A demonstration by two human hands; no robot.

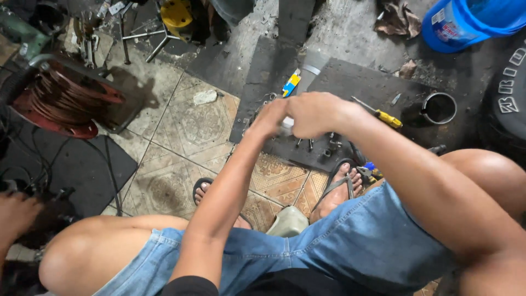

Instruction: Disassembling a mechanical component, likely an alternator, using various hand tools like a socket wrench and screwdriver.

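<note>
Your left hand (271, 118) and right hand (312, 112) are meeting together, both closing on a small whitish cylindrical piece (286, 127), mostly hidden, axis unclear, over the dark rubber mat (350, 82), above scattered metal bolts (315, 145)

screwdriver (378, 114) on mat (350, 82) | cup (439, 108) right of it | reel (66, 98) far left
</note>
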